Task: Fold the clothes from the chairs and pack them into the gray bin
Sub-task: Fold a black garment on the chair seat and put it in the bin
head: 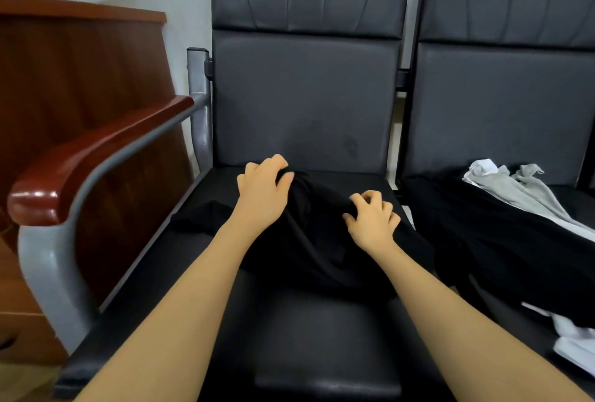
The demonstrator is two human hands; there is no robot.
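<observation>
Armrest point(96, 157): red-brown wood on a gray metal frame, at the left edge of the left chair point(302, 95).
Left hand point(262, 190): fingers curled, grip closed on the far edge of the black garment point(309, 240).
Black garment: crumpled on the left chair's seat, under both hands.
Right hand point(373, 218): fingers bent, grip pinching the garment's fabric just right of the left hand.
Right chair point(502, 95): seat carries a heap of black clothes point(483, 234), a gray piece point(528, 189) and white pieces point(573, 337).
</observation>
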